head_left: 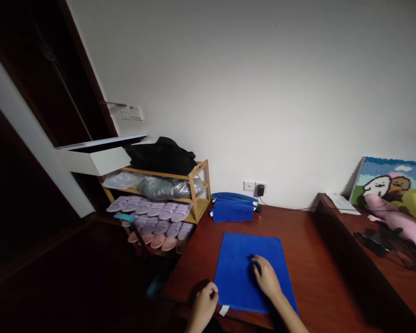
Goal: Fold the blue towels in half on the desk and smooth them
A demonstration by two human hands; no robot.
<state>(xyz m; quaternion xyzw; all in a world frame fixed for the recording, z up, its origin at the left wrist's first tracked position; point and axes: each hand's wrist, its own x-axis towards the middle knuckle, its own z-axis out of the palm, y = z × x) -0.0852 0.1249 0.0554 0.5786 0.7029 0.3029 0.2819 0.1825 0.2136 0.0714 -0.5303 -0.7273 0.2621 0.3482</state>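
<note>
A blue cloth (242, 273) lies spread flat on the reddish-brown table (312, 259), with a white tag (224, 310) sticking out at its near left corner. Over the middle of the cloth is my right hand (266, 277), its fingers loosely bent and the thumb apart, with nothing seen in it. My left hand (205, 300) is closed beside the cloth's near left edge, fingers curled in against the thumb. Whether it pinches anything is hidden. Behind the spread cloth, a pile of blue cloths (234, 208) with white tags rests against the wall.
Left of the table stands a wooden rack (197, 185) with slippers (156, 210), bagged items and a black bag (161, 155). A plugged-in adapter (260, 189) trails a cable along the wall. The raised surface on the right holds a pink plush toy (398, 219) and a picture (381, 171).
</note>
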